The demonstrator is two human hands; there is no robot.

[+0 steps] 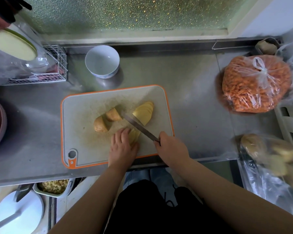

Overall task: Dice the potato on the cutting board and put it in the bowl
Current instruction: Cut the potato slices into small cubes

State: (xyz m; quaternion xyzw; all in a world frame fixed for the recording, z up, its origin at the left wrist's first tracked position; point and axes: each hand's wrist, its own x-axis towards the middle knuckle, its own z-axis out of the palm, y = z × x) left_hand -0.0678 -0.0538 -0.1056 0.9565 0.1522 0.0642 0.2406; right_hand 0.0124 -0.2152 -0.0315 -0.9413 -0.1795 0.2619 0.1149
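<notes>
Steel counter (184, 85): left fingers (121, 135) flat hiding potato slices (134, 135), right fingers clamped around knife (139, 126).

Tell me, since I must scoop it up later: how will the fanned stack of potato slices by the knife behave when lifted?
The fanned stack of pale yellow potato slices will probably slide apart, as the slices overlap loosely. Their cut faces look moist, so likely slippery. Each thin slice seems stiff, yet could snap.

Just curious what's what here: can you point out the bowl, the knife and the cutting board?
bowl (100, 60): head view, inner wall.
knife (139, 126): head view, middle of blade.
cutting board (85, 105): head view, bare surface.
</notes>
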